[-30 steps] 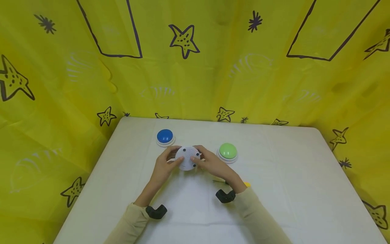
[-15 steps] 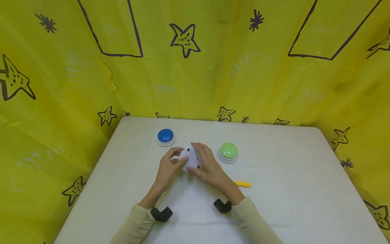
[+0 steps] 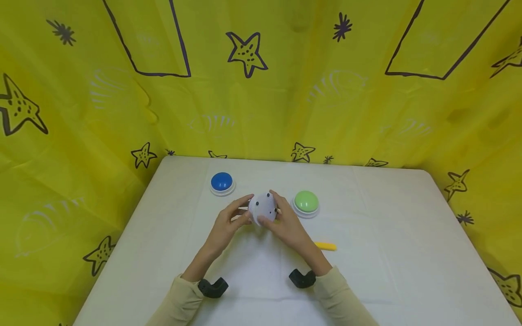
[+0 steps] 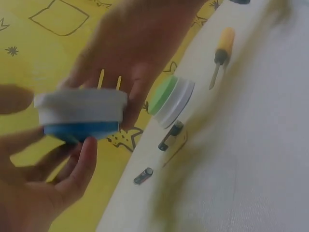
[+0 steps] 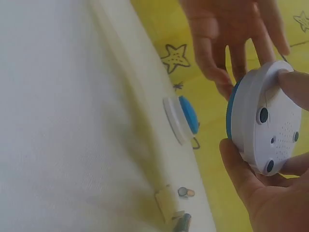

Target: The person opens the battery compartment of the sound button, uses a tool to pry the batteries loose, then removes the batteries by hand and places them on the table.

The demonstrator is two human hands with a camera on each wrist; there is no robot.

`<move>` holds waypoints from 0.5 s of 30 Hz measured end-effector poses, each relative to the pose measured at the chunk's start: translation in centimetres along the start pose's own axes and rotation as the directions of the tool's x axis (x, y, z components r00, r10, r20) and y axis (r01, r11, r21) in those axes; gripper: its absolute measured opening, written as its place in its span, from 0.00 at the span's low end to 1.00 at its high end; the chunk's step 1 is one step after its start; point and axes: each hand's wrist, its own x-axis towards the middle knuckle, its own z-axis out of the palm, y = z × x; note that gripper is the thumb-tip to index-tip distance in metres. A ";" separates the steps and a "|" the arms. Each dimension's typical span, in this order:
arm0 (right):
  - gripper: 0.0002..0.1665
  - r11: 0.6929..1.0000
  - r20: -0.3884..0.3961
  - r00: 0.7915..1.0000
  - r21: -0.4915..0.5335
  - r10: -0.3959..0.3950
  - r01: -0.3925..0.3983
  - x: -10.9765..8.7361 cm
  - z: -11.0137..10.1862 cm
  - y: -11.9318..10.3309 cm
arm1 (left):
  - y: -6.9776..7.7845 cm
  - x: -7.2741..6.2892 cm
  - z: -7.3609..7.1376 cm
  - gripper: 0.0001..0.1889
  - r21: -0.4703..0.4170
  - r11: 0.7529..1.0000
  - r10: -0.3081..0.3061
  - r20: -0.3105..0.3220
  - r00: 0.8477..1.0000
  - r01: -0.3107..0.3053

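A round push button [image 3: 262,209], with a white case and a blue dome, is held up over the table by both hands. Its white underside, with dark round feet and small holes, faces the head camera; the blue dome shows in the wrist views. My right hand [image 3: 288,226] grips it from the right, thumb on the underside. From the other side my left hand [image 3: 224,228] holds the rim, with fingers against the blue dome [image 4: 82,130] in the left wrist view. Two thin yellowish pins [image 4: 101,79] stick up from the case there.
On the white table [image 3: 387,226] stand a blue button [image 3: 222,182] at back left and a green button [image 3: 306,202] right of the hands. A yellow-handled screwdriver [image 4: 223,48], batteries [image 4: 143,176] and a small flat piece [image 5: 165,203] lie nearby. Yellow curtains [image 3: 261,113] surround the table.
The held button has moved to the right and turned, so its dark feet sit at different places. My right fingers shifted their grip; both hands moved slightly right.
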 end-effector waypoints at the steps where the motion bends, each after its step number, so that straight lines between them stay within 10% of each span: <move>1: 0.53 0.999 0.006 1.000 0.031 0.018 -0.018 0.0 -0.1 0.1 | 0.0 -0.1 0.0 0.29 0.020 1.000 0.020 0.021 1.000 -0.020; 15: 0.46 0.951 0.170 0.985 0.302 0.019 -0.070 -0.8 -1.2 0.3 | -0.6 0.1 0.9 0.44 0.234 0.942 0.235 0.050 0.971 -0.240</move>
